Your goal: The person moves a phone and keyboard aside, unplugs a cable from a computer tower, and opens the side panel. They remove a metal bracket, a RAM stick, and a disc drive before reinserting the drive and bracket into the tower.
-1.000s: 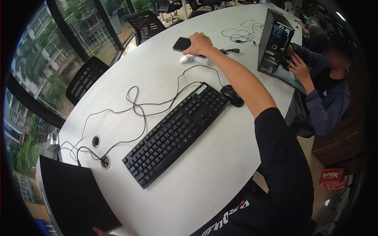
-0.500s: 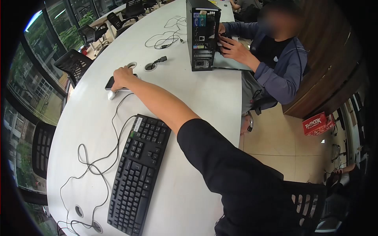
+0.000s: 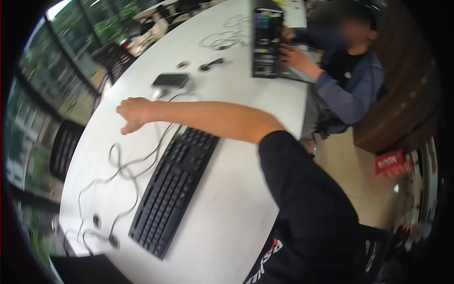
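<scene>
My right hand (image 3: 133,114) is over the white table (image 3: 236,175), thumb apart from the partly curled fingers, with nothing visible in it. Just beyond it lies a dark phone-like device (image 3: 171,80), a white object (image 3: 159,92) beside its near edge. A black keyboard (image 3: 175,191) lies at an angle below my forearm. Thin cables (image 3: 124,170) loop on the table to the keyboard's left. My left hand is out of view.
At the far right edge, a seated person (image 3: 350,90) has both hands by a black computer tower (image 3: 267,42). Cable holes, a short black plug (image 3: 215,62), chairs, windows and a red box (image 3: 390,163) are around.
My right hand has come off the phone-like device and moved toward the near left, its fingers loosened. The view has shifted, and a dark shape now shows at the bottom left.
</scene>
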A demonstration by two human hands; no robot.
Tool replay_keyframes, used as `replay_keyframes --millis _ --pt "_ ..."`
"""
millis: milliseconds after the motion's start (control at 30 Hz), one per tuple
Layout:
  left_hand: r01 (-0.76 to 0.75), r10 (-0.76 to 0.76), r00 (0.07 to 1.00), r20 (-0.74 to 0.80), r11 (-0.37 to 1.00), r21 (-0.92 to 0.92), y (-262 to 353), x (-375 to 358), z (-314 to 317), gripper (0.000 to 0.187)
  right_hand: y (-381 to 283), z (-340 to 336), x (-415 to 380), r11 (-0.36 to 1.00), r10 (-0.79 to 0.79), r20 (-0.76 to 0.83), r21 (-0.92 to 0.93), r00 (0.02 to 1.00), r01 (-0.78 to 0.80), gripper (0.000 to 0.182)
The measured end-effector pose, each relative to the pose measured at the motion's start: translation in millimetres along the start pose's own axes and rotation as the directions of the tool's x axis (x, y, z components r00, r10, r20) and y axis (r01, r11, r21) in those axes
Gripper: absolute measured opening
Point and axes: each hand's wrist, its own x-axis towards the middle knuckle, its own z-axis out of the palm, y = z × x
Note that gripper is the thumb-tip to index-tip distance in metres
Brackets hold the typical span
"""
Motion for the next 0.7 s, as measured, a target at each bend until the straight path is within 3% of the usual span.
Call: replay_keyframes --millis 67,167,200,233,300,333,400,433,567,700 --pt "0.119 -0.116 0.992 -0.046 0.990 0.078 -31.8 2.9 -53.3 0.075 -55.6 21.2 -38.1 0.950 -0.307 0.072 0.078 0.949 0.301 0.071" --pt "0.288 -0.279 0.954 -0.107 0.954 0.080 -43.0 -4.9 -104.6 0.076 -147.7 33.8 -115.4 0.847 -0.530 0.164 0.046 0.832 0.530 0.066" --pt "0.241 -0.239 0.967 -0.088 0.971 0.006 -43.8 -2.4 -108.2 0.093 -168.6 43.1 -138.7 0.792 -0.609 0.117 0.038 0.784 0.610 0.068" --pt "0.228 -0.242 0.967 -0.080 0.962 -0.150 -39.0 -6.0 -103.8 0.094 -192.0 52.3 -153.0 0.769 -0.637 0.149 0.057 0.756 0.637 0.070" --pt "0.152 -0.159 0.985 -0.066 0.984 -0.095 -50.9 -6.0 -106.3 0.095 -222.3 62.9 -178.3 0.711 -0.703 0.158 0.137 0.693 0.690 0.075" --pt "0.188 -0.205 0.977 -0.059 0.957 -0.222 -30.6 -5.3 -101.7 0.095 -238.6 70.6 -183.3 0.678 -0.735 0.147 0.138 0.661 0.722 0.076" --pt "0.134 -0.147 0.986 -0.078 0.979 -0.153 -31.7 -2.6 -100.6 0.093 -255.7 78.8 -196.2 0.662 -0.749 0.128 0.109 0.650 0.741 0.076" --pt "0.174 -0.189 0.980 -0.068 0.967 -0.189 -30.1 -2.4 -101.2 0.092 -260.3 86.0 -198.4 0.651 -0.758 0.120 0.069 0.642 0.756 0.076" --pt "0.241 -0.248 0.968 -0.028 0.957 -0.159 -26.7 1.3 -108.3 0.091 -261.4 106.6 -197.4 0.685 -0.723 0.120 0.002 0.680 0.728 0.074" --pt "0.209 -0.217 0.976 -0.025 0.961 -0.181 -15.7 -8.9 -126.0 0.090 -244.5 109.0 -190.7 0.739 -0.668 0.137 0.006 0.731 0.674 0.072"
